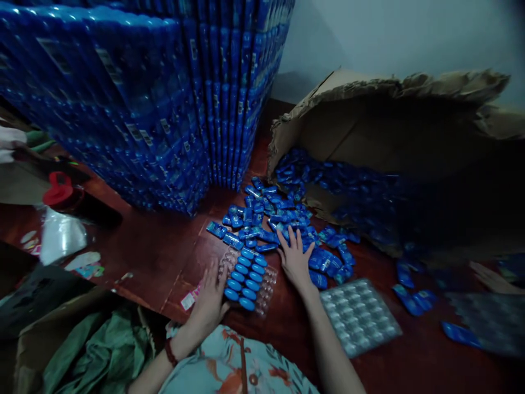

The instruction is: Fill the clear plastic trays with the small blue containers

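My left hand [208,298] lies at the left side of a clear plastic tray [268,287], fingers stretched along its edge and thumb near the bottom corner. Two rows of shiny blue oval pieces [245,278] fill the tray's middle, while the clear pockets on both sides show no blue. My right hand [296,261] is spread over the near edge of a loose pile of small blue wrapped packets [283,210]. Its fingertips touch the packets. Whether a packet is under the palm is hidden.
Tall stacks of blue packs [164,109] rise at back left. A torn cardboard box [353,104] on its side spills more packets. Another moulded tray [361,316] lies right of my forearm. A red-lidded bottle [77,200] stands left. Another person's hand [498,279] is at far right.
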Demonstrator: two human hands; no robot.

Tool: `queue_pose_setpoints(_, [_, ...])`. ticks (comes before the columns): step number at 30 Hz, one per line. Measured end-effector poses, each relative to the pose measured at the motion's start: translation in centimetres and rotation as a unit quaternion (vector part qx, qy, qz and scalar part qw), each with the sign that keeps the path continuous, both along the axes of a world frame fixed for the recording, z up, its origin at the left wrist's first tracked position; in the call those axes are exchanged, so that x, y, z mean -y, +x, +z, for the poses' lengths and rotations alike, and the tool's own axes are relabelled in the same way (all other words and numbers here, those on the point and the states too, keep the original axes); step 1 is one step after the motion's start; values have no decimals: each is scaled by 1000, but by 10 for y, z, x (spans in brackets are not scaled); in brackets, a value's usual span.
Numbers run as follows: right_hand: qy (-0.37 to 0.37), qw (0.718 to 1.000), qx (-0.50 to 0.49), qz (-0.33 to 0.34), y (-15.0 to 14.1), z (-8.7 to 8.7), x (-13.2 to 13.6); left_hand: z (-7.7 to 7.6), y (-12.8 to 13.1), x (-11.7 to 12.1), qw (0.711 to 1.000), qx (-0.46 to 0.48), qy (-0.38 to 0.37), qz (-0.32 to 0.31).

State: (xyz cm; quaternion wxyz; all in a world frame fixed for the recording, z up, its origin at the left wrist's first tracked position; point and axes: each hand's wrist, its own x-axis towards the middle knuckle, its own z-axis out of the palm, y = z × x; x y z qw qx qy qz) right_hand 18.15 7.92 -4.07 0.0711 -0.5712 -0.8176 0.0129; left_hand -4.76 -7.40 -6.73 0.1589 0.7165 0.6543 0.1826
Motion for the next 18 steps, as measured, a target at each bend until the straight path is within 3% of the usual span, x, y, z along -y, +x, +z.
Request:
queue_pose_setpoints(2, [-32, 999, 13, -12, 2, 16, -19, 2, 14, 2, 1000, 1, -8, 9])
queue_pose_setpoints(5, [-66, 998, -12, 5, 0, 45, -37, 14, 6, 2, 997, 40, -59, -20])
queue_pose_setpoints(9, [-79, 978, -134, 140, -26, 73, -49, 35, -30, -20, 986, 157, -52, 6])
queue_pose_setpoints(11, [-100, 967, -117, 205, -51, 77, -56, 44, -40, -43, 980, 193, -4, 41])
queue_pose_setpoints(13, [-131, 959, -46, 249, -77, 75, -64, 49, -40, -69, 983, 178, 35, 36])
queue_pose_setpoints(15, [-159, 949, 14, 272, -97, 70, -73, 51, -35, -93, 992, 117, 46, -14])
queue_pose_setpoints(18, [-180, 941, 39, 283, -108, 62, -85, 50, -26, -121, 995, -1, 7, -101])
